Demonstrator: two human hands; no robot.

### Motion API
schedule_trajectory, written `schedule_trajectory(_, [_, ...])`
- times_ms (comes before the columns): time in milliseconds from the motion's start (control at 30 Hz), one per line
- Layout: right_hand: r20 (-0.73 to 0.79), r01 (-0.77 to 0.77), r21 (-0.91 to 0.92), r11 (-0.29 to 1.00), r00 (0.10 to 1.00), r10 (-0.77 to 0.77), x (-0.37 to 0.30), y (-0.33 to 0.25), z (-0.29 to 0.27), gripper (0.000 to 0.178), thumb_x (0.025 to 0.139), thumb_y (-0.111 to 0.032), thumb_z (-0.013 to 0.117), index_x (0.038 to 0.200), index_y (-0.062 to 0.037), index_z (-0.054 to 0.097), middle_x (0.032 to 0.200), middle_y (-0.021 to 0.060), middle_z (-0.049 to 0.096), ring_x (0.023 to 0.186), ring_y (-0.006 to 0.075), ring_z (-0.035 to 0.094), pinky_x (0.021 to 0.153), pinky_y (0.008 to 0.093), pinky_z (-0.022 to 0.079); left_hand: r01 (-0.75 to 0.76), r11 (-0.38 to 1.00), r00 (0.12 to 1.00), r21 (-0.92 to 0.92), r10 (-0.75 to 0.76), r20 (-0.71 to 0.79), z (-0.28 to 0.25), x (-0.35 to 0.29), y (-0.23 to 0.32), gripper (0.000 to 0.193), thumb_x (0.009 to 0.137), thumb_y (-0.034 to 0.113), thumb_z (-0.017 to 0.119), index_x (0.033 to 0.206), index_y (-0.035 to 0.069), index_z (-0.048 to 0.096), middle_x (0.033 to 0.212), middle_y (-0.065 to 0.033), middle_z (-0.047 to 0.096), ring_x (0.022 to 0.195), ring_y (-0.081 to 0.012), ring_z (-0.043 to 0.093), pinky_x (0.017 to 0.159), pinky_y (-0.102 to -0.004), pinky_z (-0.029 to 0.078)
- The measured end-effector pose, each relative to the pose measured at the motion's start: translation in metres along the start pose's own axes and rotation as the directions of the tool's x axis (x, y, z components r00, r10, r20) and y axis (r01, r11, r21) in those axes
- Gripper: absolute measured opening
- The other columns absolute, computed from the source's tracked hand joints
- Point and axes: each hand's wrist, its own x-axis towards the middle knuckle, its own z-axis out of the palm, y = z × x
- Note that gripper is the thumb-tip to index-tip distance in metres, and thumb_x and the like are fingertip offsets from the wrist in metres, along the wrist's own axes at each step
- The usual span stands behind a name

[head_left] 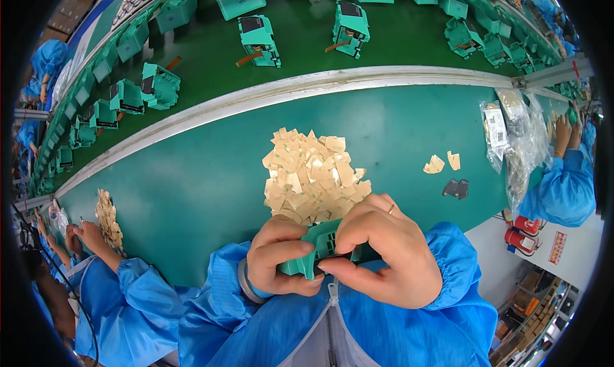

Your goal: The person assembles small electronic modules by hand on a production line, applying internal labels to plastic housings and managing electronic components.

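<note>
Close to my body I hold a green plastic housing (298, 265) with slotted openings. My left hand (276, 255) is closed around its left side, thumb across the front. At the right side, my right hand (390, 258) is closed in a pinch, with thumb and forefinger on the housing's edge. Whether a small piece lies between those fingertips is hidden. Just beyond both hands lies a heap of thin tan pieces (310, 175) on the green table (211, 169).
A metal rail (275, 93) divides the table from a conveyor belt (300, 41) bearing several green housings (259, 39). Right of the heap lie tan scraps (433, 164), dark pieces (455, 188) and plastic bags (515, 133). Co-workers' blue sleeves (150, 290) are at both sides.
</note>
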Motion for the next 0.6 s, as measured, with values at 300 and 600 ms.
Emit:
schedule_trajectory(300, [0.006, 0.005, 0.003, 1.0, 1.0, -0.005, -0.002, 0.001, -0.003, 0.025, 0.066, -0.003, 0.071, 0.078, -0.0086, 0.05, 0.07, 0.0031, 0.047, 0.07, 0.0222, 0.047, 0.066, 0.0329, 0.036, -0.057, 0.996, 0.997, -0.062, 0.054, -0.056, 0.009, -0.005, -0.003, 0.061, 0.066, 0.014, 0.079, 0.115, 0.009, 0.045, 0.096, -0.0189, 0.053, 0.065, -0.0203, 0.052, 0.056, -0.031, 0.041])
schedule_trajectory(600, [0.039, 0.01, -0.055, 0.998, 0.999, -0.008, -0.004, -0.002, -0.008, 0.024, 0.067, -0.006, 0.071, 0.079, -0.0094, 0.05, 0.073, 0.0029, 0.048, 0.071, 0.0221, 0.047, 0.068, 0.0324, 0.033, 0.03, 0.976, 0.998, -0.217, -0.019, 0.054, 0.009, -0.003, 0.004, 0.043, 0.068, 0.002, 0.07, 0.101, 0.001, 0.043, 0.073, -0.0125, 0.057, 0.054, -0.0176, 0.051, 0.048, -0.0289, 0.04])
